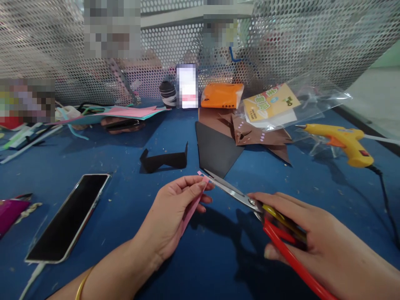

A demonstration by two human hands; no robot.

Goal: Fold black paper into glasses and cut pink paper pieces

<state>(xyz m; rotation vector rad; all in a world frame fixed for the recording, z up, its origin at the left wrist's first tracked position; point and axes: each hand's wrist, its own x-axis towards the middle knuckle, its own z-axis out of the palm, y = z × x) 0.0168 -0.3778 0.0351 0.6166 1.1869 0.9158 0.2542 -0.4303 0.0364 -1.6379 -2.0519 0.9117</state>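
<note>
My left hand [184, 200] pinches a narrow pink paper strip [191, 211] between thumb and fingers, its top end just past the fingertips. My right hand [300, 225] grips scissors [234, 192] with red and yellow handles. Their blades point left and lie across the strip's top end, close to my left fingertips. A tiny pink piece [199, 172] shows near the blade tips. Behind the hands, black paper glasses [165, 161] stand on the blue table, and a dark paper sheet [217, 148] lies to their right.
A phone [70, 218] with a cable lies at left. At right is a yellow glue gun [340, 139] with its cord. Farther back are brown paper shapes [259, 135], an orange packet [221, 96], an upright lit phone [187, 86] and coloured sheets [134, 112], before a perforated metal screen [168, 33].
</note>
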